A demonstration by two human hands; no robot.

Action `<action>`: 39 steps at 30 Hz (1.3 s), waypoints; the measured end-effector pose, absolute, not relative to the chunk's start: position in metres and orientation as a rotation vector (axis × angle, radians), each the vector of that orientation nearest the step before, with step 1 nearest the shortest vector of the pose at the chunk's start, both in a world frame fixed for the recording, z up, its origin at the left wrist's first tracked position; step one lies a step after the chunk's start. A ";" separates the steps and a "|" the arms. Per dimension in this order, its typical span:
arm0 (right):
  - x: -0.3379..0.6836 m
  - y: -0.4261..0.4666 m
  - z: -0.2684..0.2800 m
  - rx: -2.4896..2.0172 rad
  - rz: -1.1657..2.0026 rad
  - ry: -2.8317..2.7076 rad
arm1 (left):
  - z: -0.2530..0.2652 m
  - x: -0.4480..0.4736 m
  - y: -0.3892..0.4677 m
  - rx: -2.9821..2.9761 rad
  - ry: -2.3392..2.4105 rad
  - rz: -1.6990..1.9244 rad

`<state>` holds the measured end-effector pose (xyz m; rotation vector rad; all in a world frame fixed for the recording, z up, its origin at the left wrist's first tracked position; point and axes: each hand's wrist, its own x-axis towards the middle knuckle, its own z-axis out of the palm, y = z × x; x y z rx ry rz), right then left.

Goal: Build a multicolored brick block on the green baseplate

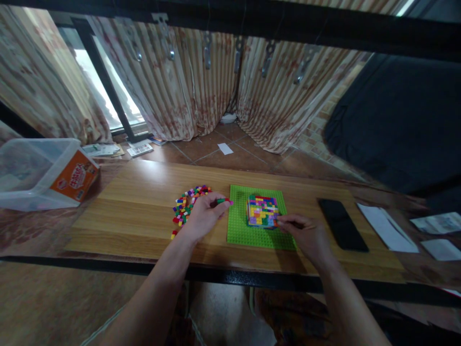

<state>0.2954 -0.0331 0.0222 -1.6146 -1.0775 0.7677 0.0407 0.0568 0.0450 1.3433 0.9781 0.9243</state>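
Between thumb and fingers, my left hand (205, 214) pinches a short row of toy bricks (224, 200) in green, red and pink, held in the air by the left edge of the green baseplate (238, 235). A multicoloured block built of toy bricks (262, 210) stands on that plate. My right hand (306, 235) has its fingertips closed on a small orange-red toy brick (276, 223) at the block's near right corner; the fingers partly cover it. Behind and beside my left hand spreads a pile of loose toy bricks (182, 207), partly hidden by the hand.
A black phone (342, 225) lies right of the baseplate on the wooden tabletop (118, 211), with white paper (387, 228) beyond it. Left of the tabletop is a clear plastic tub (39, 168) with an orange label. A dark bar with metal hooks (207, 50) crosses overhead.
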 end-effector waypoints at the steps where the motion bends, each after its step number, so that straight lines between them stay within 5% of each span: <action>1: 0.296 -0.033 0.025 -1.610 0.766 -1.102 | 0.045 0.043 0.055 1.324 0.958 0.917; 8: 0.272 -0.033 0.050 -1.570 0.495 -1.119 | 0.044 0.058 0.046 1.220 0.869 0.868; 28: 0.223 -0.024 0.051 -1.258 0.922 -0.999 | 0.050 0.079 0.027 1.219 0.643 0.849; 39: 0.283 -0.033 0.058 -1.518 0.606 -1.045 | 0.042 0.070 0.039 1.138 0.874 0.906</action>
